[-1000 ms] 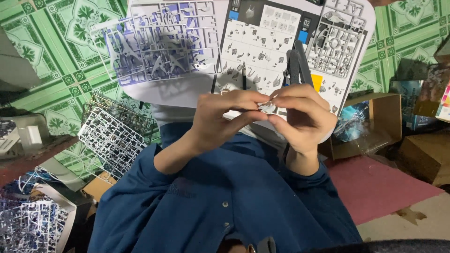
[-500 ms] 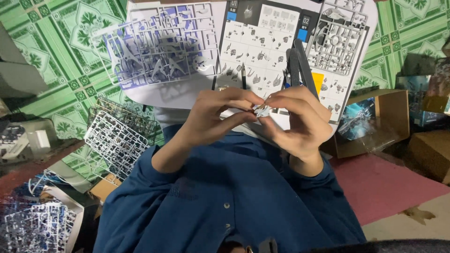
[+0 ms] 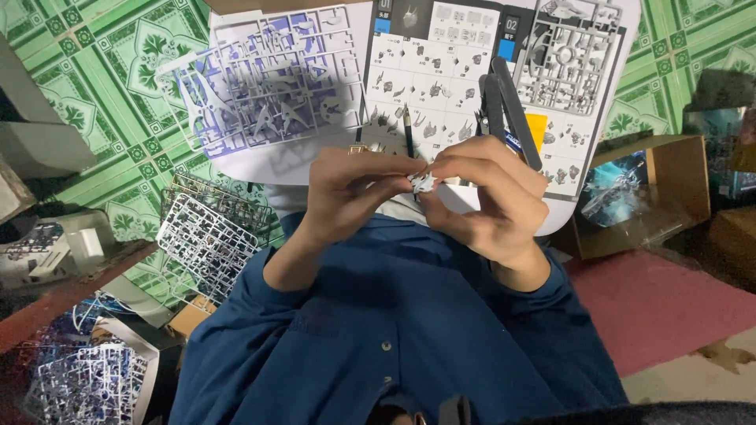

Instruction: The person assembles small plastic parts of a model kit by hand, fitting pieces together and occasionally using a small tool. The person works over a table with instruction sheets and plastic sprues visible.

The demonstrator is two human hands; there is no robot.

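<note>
Hands meet above the lap: left hand (image 3: 346, 193) and right hand (image 3: 492, 197) both pinch one small white part (image 3: 423, 182) between fingertips. Manual (image 3: 441, 79), sprue (image 3: 268, 86) and grey tool (image 3: 504, 106) lie on white board (image 3: 252, 169) just beyond.

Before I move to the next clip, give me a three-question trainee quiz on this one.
1. True or false: both hands grip the small white part.
2. Where does the purple sprue lie relative to the manual? A) to its left in the picture B) to its right C) under it
3. Fill in: the cutters lie on the ____, not in a hand.

Key:
1. True: the left hand and right hand pinch it between their fingertips.
2. A.
3. Manual, beside the grey sprue on the white tray.
</note>
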